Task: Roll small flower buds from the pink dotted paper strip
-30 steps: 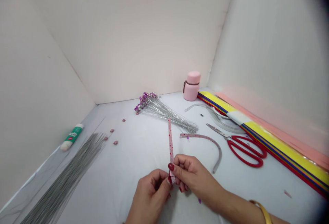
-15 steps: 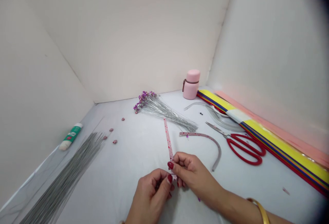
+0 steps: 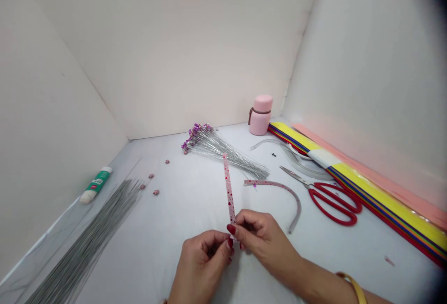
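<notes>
A narrow pink paper strip [image 3: 228, 190] with red hearts stands up from between my fingers, its lower end folded or wound where I cannot see it fully. My left hand [image 3: 206, 262] pinches that lower end between thumb and fingertips. Against it, my right hand [image 3: 260, 236] pinches the strip just above, the fingertips of both hands touching. To the right of my hands lies a curved tube [image 3: 286, 190], partly covered with the same heart pattern. Beyond the strip rests a bundle of silver wires [image 3: 230, 152] tipped with purple shiny bits.
Red-handled scissors [image 3: 328, 197] lie at right beside long coloured sheets [image 3: 366, 192]. Clear tubing [image 3: 296, 159] and a pink flask [image 3: 261, 115] are at the back. Grey wires [image 3: 94, 239], small folded pink pieces [image 3: 156, 192] and a green glue stick [image 3: 97, 185] lie at left.
The strip's free upper end has risen slightly and its patterned face turns more toward me. My fingers have shifted a little at the lower end, both hands still pinching it.
</notes>
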### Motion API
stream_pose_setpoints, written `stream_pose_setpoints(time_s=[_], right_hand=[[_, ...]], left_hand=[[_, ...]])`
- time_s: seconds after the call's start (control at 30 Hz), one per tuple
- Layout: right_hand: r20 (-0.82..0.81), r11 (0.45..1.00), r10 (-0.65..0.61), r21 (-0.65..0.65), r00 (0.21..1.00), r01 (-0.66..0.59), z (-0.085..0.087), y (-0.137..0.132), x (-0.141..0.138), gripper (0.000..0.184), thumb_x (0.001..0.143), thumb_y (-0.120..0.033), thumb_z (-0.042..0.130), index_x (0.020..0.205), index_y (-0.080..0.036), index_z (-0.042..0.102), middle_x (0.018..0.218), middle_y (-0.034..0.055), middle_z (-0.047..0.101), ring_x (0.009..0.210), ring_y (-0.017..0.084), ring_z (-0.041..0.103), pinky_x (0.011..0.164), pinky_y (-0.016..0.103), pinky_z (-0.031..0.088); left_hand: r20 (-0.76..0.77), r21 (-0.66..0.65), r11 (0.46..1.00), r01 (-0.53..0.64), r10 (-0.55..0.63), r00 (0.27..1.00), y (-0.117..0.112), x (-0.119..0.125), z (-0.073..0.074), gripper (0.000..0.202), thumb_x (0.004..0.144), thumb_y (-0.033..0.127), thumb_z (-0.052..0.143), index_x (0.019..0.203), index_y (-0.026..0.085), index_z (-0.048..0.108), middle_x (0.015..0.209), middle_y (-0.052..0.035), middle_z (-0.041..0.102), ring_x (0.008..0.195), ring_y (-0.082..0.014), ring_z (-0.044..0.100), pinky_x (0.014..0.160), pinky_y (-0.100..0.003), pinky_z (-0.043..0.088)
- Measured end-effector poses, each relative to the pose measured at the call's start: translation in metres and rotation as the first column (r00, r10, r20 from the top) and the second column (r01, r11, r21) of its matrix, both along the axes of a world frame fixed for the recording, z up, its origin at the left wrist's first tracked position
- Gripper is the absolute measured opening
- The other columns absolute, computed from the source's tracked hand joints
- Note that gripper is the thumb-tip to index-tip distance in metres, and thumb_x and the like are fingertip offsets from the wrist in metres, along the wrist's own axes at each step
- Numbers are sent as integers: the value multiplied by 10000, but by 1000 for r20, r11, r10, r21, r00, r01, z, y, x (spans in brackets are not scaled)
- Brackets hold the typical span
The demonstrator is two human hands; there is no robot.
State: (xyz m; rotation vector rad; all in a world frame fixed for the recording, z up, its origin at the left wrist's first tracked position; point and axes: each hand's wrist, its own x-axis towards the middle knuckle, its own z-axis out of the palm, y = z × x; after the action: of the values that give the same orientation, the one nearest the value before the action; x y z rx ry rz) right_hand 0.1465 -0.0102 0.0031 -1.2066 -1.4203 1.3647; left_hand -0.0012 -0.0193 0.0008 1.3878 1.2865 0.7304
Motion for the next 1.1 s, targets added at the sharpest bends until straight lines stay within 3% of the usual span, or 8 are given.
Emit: stream_pose_setpoints(time_s=[0.2, 0.37, 0.5, 0.6, 0.7, 0.77, 0.93, 1.1], right_hand=[[-180, 987, -44, -161, 983, 14, -8, 4, -2, 280, 788, -389, 518, 633, -157, 488, 485, -47, 502, 421, 62, 394, 426, 173, 306], [-130, 984, 31, -172, 991, -54, -12, 3, 0, 280, 786, -402, 522, 643, -165, 481, 470, -66, 474, 381, 50, 385, 378, 155, 282], [-85, 987, 41, -149, 996, -53, -10, 2, 0, 256, 812, -366, 491, 645, -175, 461, 486, -68, 467, 389, 54, 390, 386, 161, 295], [37, 999, 32, -18, 999, -31, -9, 0, 0, 226, 832, -316, 464, 651, -180, 464, 495, -67, 439, 443, 69, 401, 435, 175, 318], [169, 987, -25, 163, 985, -3, -9, -1, 2, 214, 838, -281, 456, 651, -180, 476, 534, -58, 423, 499, 80, 392, 485, 188, 326], [179, 987, -22, 163, 984, -8, -9, -1, 2, 216, 846, -284, 442, 658, -182, 475, 537, -55, 434, 501, 83, 403, 492, 191, 335], [61, 999, 23, 36, 998, -25, -10, 0, 0, 217, 843, -306, 453, 670, -178, 477, 516, -57, 460, 470, 76, 442, 460, 179, 342], [-77, 996, 16, -81, 997, -23, -11, -1, -2, 258, 835, -359, 466, 659, -170, 471, 492, -63, 458, 423, 59, 413, 416, 164, 308]], left_hand=[[70, -95, 993, 73, -67, 995, 2, 0, -2, 186, 744, 257, 492, 630, 130, 564, 547, -4, 556, 517, -121, 479, 511, -210, 373], [41, 4, 999, 54, -54, 998, 1, 1, -2, 213, 767, 281, 492, 646, 127, 577, 568, -20, 572, 540, -135, 494, 521, -221, 386], [112, 25, 1000, -3, 1, 994, 0, 2, 2, 138, 742, 234, 545, 716, 127, 628, 690, -54, 645, 676, -169, 567, 635, -237, 423], [204, -171, 984, -45, 80, 976, 2, 2, 1, 84, 693, 183, 594, 642, 124, 623, 592, -23, 626, 559, -120, 546, 560, -204, 413], [404, -461, 887, 21, 188, 895, 4, 2, -1, 86, 669, 189, 633, 646, 110, 609, 534, -2, 605, 438, -64, 495, 465, -164, 376], [467, -513, 856, 58, 221, 856, 5, 2, -2, 116, 653, 204, 662, 663, 98, 615, 555, -15, 618, 442, -58, 502, 461, -156, 375], [430, -328, 944, -36, 183, 884, 4, 3, 1, 85, 630, 178, 674, 649, 113, 624, 573, -3, 625, 501, -74, 523, 516, -169, 395], [346, -140, 990, -6, 55, 937, 2, 1, 1, 51, 694, 170, 609, 664, 129, 607, 558, 13, 607, 556, -101, 538, 541, -183, 402]])
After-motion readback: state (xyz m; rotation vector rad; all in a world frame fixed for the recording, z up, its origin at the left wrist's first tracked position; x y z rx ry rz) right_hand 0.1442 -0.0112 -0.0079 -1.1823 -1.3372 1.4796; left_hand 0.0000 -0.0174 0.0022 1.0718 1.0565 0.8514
